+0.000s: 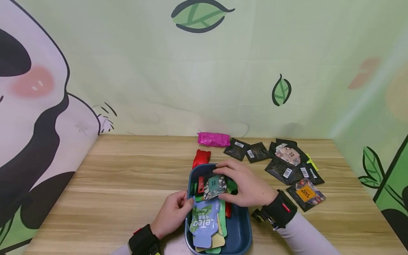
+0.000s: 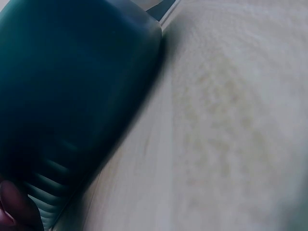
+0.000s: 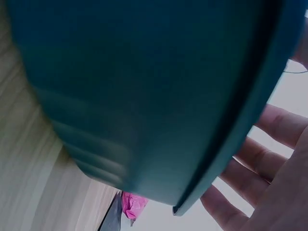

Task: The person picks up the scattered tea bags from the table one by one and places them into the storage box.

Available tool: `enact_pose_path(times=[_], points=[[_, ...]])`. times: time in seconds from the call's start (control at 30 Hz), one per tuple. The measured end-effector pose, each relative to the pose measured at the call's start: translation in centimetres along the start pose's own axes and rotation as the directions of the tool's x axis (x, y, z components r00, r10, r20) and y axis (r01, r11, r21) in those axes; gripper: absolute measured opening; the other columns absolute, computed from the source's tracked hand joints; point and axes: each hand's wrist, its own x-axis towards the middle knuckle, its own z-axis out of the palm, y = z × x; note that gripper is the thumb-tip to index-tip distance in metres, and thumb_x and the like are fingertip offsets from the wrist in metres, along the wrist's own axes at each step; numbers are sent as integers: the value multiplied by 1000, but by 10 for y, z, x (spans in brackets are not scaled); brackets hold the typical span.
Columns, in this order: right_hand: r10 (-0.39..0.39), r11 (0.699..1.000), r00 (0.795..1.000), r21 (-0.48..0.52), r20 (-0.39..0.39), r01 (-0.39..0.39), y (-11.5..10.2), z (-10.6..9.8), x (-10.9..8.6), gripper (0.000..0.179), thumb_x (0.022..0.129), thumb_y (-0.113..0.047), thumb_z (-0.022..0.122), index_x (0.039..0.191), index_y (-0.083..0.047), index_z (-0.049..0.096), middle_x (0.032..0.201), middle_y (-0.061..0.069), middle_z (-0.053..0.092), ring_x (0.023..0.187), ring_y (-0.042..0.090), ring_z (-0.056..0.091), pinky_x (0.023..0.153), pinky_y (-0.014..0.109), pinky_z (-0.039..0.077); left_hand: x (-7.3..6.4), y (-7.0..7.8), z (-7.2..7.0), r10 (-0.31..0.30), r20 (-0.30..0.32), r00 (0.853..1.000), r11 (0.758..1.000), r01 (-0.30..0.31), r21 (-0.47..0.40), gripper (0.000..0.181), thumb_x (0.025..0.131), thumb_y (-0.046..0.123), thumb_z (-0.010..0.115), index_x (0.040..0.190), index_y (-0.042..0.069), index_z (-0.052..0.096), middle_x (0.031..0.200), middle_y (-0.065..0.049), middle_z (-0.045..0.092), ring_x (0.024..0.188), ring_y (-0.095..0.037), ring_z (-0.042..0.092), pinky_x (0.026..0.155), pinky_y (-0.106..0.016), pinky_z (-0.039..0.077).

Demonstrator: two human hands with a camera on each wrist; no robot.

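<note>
A dark blue plastic bin (image 1: 239,232) stands at the front of the table with several packets in it. Over its far part, my right hand (image 1: 245,184) holds a small patterned sachet with a teal label (image 1: 215,186), thumb at its lower right and fingers by its top edge. My left hand (image 1: 172,214) grips the bin's left rim between thumb and curled fingers. Next to that thumb lies a light blue bottle-shaped packet (image 1: 204,221) on green and yellow ones. In the right wrist view, the right fingers (image 3: 262,159) reach over the bin's rim.
Behind the bin lie a red packet (image 1: 201,158) and a pink shiny packet (image 1: 213,139). Several black sachets (image 1: 236,149) spread to the right, some piled under a floral one (image 1: 288,154). An orange-labelled sachet (image 1: 306,194) lies near the right wrist.
</note>
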Motion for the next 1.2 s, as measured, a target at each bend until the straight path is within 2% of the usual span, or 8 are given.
enact_pose_path(times=[0.17,0.33,0.5,0.63,0.77,0.9,1.03,1.2], points=[[27,999,999,-33,34,-26,-1,-1,-4,80,80,-59,70,148,-19,51,158,-4,35,142,16,33,109,45,34,0,0,0,0,-7,1000,1000,0,4,28,99,24,55,79,5,51,62,1,44,60,-14,51,51,-23,33],[39,999,999,-38,31,-38,3,-4,-9,94,77,-66,69,152,-17,45,165,-6,19,150,23,22,111,53,28,-1,0,1,-3,-10,1000,1000,3,1,29,99,25,55,79,5,51,63,2,44,59,-14,50,51,-23,32],[61,996,998,-58,1,-61,12,-11,-17,102,74,-71,68,156,-19,38,166,-4,14,152,26,12,112,59,22,0,0,1,-7,-8,1000,1000,7,2,29,99,25,54,79,5,51,63,1,45,61,-16,52,51,-23,33],[113,986,993,-120,-31,-116,24,-21,-27,108,72,-74,67,158,-19,33,167,0,14,153,29,10,114,58,17,0,0,1,-12,-4,1000,1000,12,-2,29,99,25,55,79,4,51,63,1,45,61,-16,52,51,-23,33],[191,959,979,-202,-67,-201,42,-33,-39,112,69,-77,67,159,-19,31,166,3,15,152,30,11,115,56,14,0,0,0,-12,-1,1000,1000,12,-4,29,100,25,54,80,4,51,64,0,47,63,-17,54,52,-23,34],[265,921,960,-271,-94,-281,67,-43,-52,112,69,-76,68,157,-14,35,164,13,22,151,37,15,113,60,18,0,1,0,-10,-2,1000,1000,10,-3,27,99,24,54,80,4,52,64,0,46,63,-17,53,52,-23,34],[354,869,931,-336,-89,-363,88,-49,-64,111,70,-73,70,155,-8,39,160,22,26,148,44,18,112,64,16,-1,1,0,-8,-4,1000,1000,8,-1,26,99,23,55,80,5,52,64,0,44,61,-15,51,52,-23,34],[426,817,902,-398,-74,-418,105,-51,-76,109,71,-71,70,150,-1,43,157,28,30,145,48,21,114,60,14,-1,1,1,-10,-7,1000,1000,10,6,27,99,24,55,80,5,52,64,1,44,60,-14,50,51,-23,33]])
